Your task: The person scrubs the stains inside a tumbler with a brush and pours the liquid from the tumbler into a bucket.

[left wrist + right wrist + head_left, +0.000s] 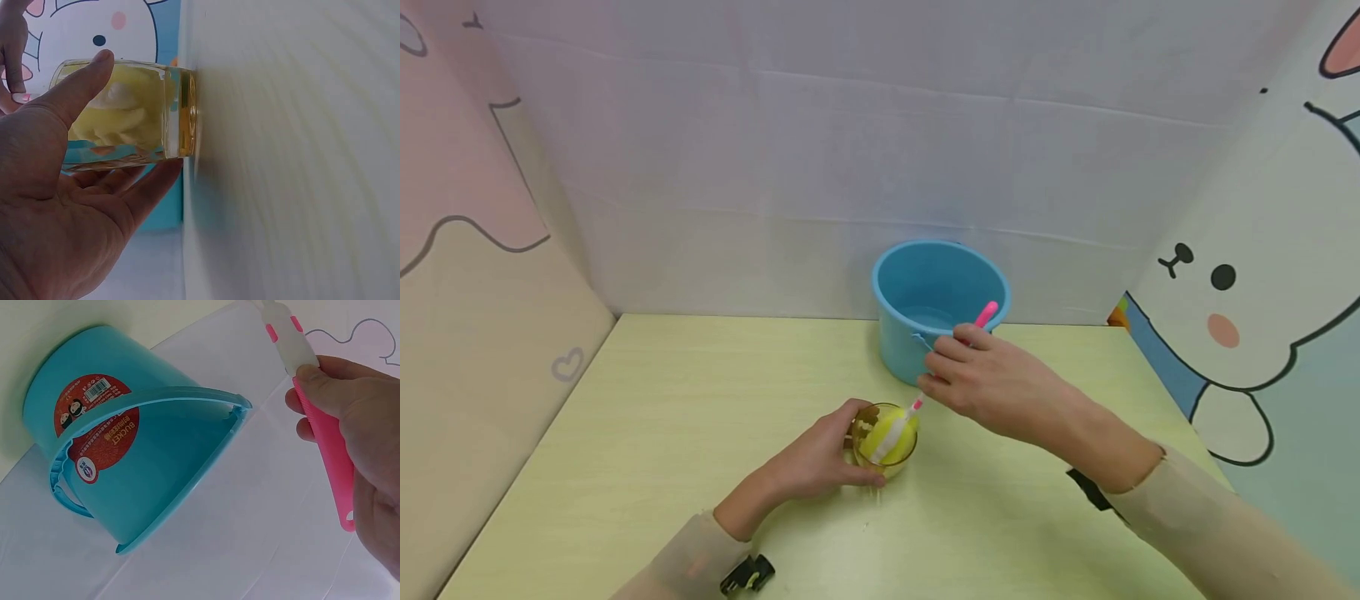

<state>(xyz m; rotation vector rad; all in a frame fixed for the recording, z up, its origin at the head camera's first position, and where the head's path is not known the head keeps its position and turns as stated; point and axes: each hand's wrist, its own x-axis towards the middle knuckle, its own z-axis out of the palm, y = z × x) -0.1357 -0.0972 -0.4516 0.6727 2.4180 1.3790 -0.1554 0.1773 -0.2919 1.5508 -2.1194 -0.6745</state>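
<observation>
My left hand (816, 460) is curled round a clear amber-tinted glass (172, 112) standing on the table. Inside the glass is a yellow sponge-like head with a white band (891, 437). In the head view my right hand (992, 379) is above and to the right of the glass, gripping a brush by its pink handle (987, 313). The right wrist view shows my thumb and fingers round the pink handle (331, 456) near its white neck (286, 337). The head's lower part is hidden by the glass and my left hand (56, 206).
A light blue bucket (898, 342) stands behind the glass, near the back edge of the table (737, 367); its handle (156, 395) hangs at the side. A pale curtain (775, 167) rises behind, with cartoon-printed panels (1285, 275) at both sides.
</observation>
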